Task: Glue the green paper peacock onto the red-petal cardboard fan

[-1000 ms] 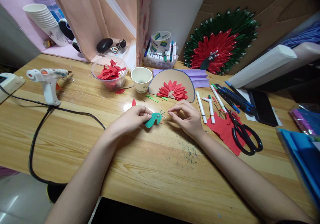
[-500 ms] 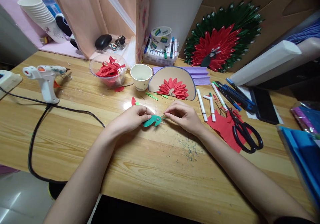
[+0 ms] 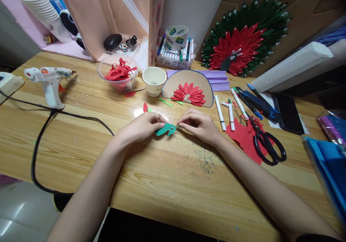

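My left hand point(image 3: 144, 125) pinches a small green paper bird cutout point(image 3: 163, 129) between thumb and finger. A round silvery dot sits on the cutout like an eye, and thin strips stick out from its right end. At those strips, the fingertips of my right hand point(image 3: 198, 125) are closed on a thin green strip point(image 3: 178, 126). Just beyond my hands stands a tan half-round card point(image 3: 173, 81) with a blue edge. Red pleated petals point(image 3: 189, 93) fan out across its lower part. A red petal point(image 3: 145, 107) shows behind my left hand.
A white glue gun point(image 3: 51, 85) with a black cord stands left. A bowl of red scraps point(image 3: 100, 77) and a paper cup point(image 3: 154, 86) are at the back. Markers point(image 3: 220, 113), black scissors point(image 3: 266, 144), red paper point(image 3: 239, 137) and a phone point(image 3: 288, 114) lie right. A red-green fan piece point(image 3: 238, 51) leans behind.
The view has shifted slightly. Both hands hold nearly the same position at the green paper bird cutout.
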The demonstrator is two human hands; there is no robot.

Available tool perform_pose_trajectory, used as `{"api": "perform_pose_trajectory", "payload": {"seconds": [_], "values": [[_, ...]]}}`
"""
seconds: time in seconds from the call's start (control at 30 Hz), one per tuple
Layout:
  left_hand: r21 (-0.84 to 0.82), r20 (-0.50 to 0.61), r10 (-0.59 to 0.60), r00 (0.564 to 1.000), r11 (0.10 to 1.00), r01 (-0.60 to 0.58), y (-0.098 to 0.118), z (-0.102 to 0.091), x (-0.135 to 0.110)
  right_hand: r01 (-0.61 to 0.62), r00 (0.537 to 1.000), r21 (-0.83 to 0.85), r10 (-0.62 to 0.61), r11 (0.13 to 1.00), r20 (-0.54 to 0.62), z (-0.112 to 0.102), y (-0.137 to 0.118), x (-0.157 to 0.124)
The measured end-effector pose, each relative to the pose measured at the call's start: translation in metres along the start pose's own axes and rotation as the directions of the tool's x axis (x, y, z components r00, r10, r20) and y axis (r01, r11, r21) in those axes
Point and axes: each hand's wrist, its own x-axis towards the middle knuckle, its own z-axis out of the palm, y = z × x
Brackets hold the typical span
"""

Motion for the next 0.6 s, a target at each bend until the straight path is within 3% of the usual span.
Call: {"api": "perform_pose_trajectory", "payload": {"seconds": [0.23,0.43,0.6], "values": [[0.017,-0.008,0.007,1.000,1.000,-0.007,-0.0016,-0.0009,0.0002,0.009,1.000,0.004,-0.009,1.000,-0.013,0.0002,-0.0027,-0.0003],[-0.003,-0.009,0.003,1.000,1.000,-0.003,-0.0004,-0.0001,-0.0002,0.021,0.993,0.014,-0.019,1.000,-0.119,0.0000,-0.0015,-0.0023],[0.010,0.002,0.007,1.000,1.000,-0.007,-0.0009,-0.0010,0.0001,0.121,0.985,-0.086,-0.130,0.989,-0.111,0.0002,-0.0015,-0.0031]]}}
